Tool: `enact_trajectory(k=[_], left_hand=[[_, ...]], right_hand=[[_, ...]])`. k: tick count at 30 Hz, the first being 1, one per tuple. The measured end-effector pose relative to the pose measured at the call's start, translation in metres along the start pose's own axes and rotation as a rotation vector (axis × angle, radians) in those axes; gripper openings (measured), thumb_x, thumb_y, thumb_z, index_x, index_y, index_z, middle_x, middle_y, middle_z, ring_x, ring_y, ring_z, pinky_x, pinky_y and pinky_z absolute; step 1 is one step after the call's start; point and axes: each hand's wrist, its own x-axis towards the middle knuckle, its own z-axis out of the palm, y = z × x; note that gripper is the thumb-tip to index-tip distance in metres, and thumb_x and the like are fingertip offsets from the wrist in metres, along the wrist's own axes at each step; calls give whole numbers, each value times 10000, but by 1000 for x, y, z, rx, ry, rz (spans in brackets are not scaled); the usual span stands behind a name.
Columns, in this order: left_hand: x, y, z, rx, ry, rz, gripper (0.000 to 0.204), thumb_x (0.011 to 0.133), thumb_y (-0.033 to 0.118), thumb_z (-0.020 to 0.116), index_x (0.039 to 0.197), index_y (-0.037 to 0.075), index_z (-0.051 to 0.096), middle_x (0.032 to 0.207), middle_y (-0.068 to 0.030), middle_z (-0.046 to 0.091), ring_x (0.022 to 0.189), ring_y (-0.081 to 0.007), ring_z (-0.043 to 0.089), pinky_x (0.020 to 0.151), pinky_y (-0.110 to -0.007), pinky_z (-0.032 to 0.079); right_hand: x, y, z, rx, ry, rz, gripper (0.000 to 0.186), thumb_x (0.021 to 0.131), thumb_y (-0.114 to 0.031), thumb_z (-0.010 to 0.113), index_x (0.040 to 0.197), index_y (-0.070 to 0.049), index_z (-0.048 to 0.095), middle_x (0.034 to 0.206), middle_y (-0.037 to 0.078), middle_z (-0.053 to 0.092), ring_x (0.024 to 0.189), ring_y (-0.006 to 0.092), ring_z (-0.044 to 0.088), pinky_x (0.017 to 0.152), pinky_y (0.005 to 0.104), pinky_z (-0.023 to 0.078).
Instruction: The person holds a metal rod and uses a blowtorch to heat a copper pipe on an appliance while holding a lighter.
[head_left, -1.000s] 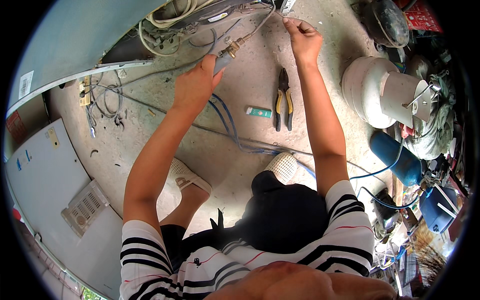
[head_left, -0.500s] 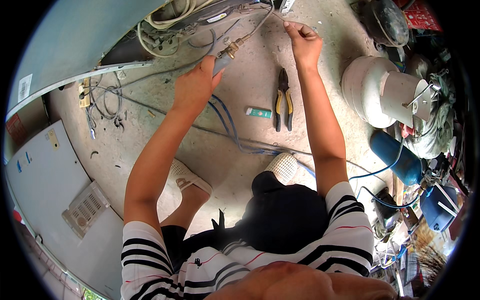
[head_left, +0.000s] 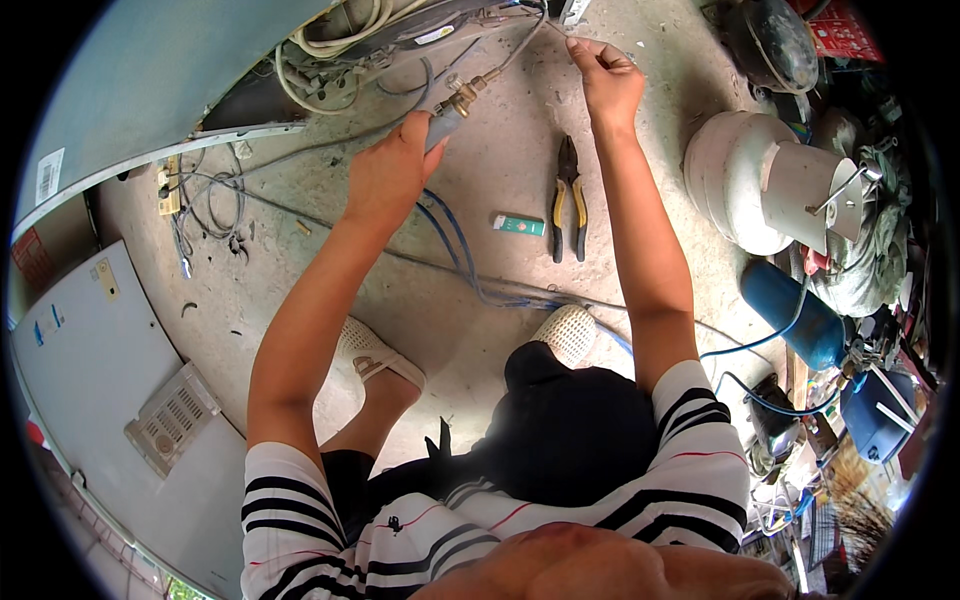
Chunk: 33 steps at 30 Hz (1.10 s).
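Note:
My left hand (head_left: 390, 175) grips the grey handle of a brass-valved torch (head_left: 462, 98), whose thin curved neck reaches up among pipes (head_left: 455, 22) at the open base of a large appliance (head_left: 150, 70). My right hand (head_left: 605, 85) pinches a thin wire-like rod (head_left: 557, 29) angled toward the neck's upper end; any flame is too small to make out. Between my forearms, yellow-and-black pliers (head_left: 580, 205) lie on the floor beside a small green packet (head_left: 518, 224). Blue hoses (head_left: 450, 240) run across the floor below my left hand.
A white gas cylinder (head_left: 730, 185), blue cylinder (head_left: 790, 315) and dark round tank (head_left: 775, 50) crowd the right side among clutter. Cables and a power strip (head_left: 168, 185) lie at left, above a white panel (head_left: 80, 340). My sandaled feet (head_left: 565, 330) are below.

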Motion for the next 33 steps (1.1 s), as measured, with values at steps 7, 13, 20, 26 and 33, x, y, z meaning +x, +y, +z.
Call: enact_trajectory(k=[7,13,20,26,33], left_hand=[[0,0,-1,-12,-35,-22,327,899,321,606,1079,74,491,769,-130,652,651,-308,649,531,-390,502],[1,1,-1,-19,-41,-27,320,904,321,598,1077,75,491,763,-133,652,644,-315,647,533,-399,503],[-1,0,-1,-23,-25,-29,312,904,323,598,1067,78,497,721,-136,645,632,-319,644,530,-401,502],[2,4,-3,-16,-38,-33,317,905,327,596,1070,76,494,725,-136,646,634,-320,645,525,-402,500],[2,2,-1,-21,-49,-38,319,908,323,593,1079,71,495,740,-145,648,645,-323,647,535,-404,501]], right_hand=[[0,-1,0,11,-11,33,200,800,-165,754,894,10,727,815,38,699,746,78,590,715,210,460],[4,1,7,19,12,-39,163,785,-167,750,858,-21,741,657,-12,640,576,33,482,556,204,408],[4,-1,18,64,0,-8,172,781,-166,755,863,-16,740,669,-7,649,567,31,490,535,199,406],[9,2,16,38,2,-15,190,777,-168,757,877,-8,736,717,24,687,608,53,550,593,210,446],[9,7,18,45,-19,-36,167,787,-156,752,876,-16,736,781,51,714,677,74,602,652,222,478]])
